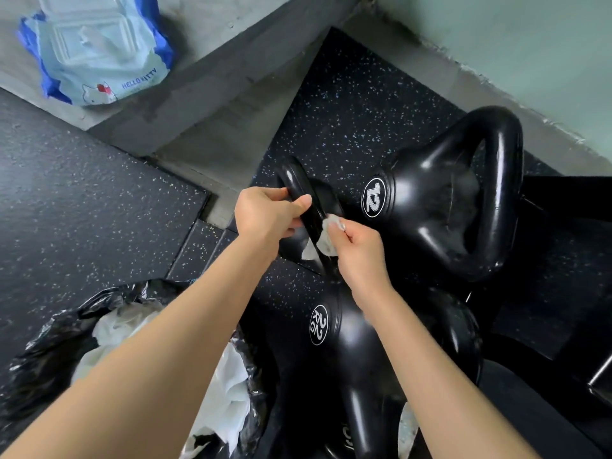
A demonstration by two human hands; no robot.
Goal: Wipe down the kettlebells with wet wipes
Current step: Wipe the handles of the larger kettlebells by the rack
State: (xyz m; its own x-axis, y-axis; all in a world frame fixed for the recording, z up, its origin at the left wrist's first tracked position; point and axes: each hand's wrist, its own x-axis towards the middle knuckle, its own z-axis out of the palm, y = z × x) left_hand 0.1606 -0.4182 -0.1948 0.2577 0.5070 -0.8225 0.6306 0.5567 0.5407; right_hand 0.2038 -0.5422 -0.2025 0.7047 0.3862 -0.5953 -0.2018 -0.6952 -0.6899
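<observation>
Left hand [268, 215] grips the handle [297, 184] of the 22 kg kettlebell [351, 356], right hand [359, 256] pinches the wet wipe [326, 241] against it; likely risk: damp handle slips, bell tips onto the nearby 12 kettlebell [427, 200].

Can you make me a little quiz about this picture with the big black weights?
1. True or false: the right hand holds the wet wipe.
2. Which number is on the far kettlebell? A 12, B 30, C 8.
3. Fill in: the left hand grips the handle of the near kettlebell, marked ___ KG.
Key: 1 true; 2 A; 3 22.
</observation>
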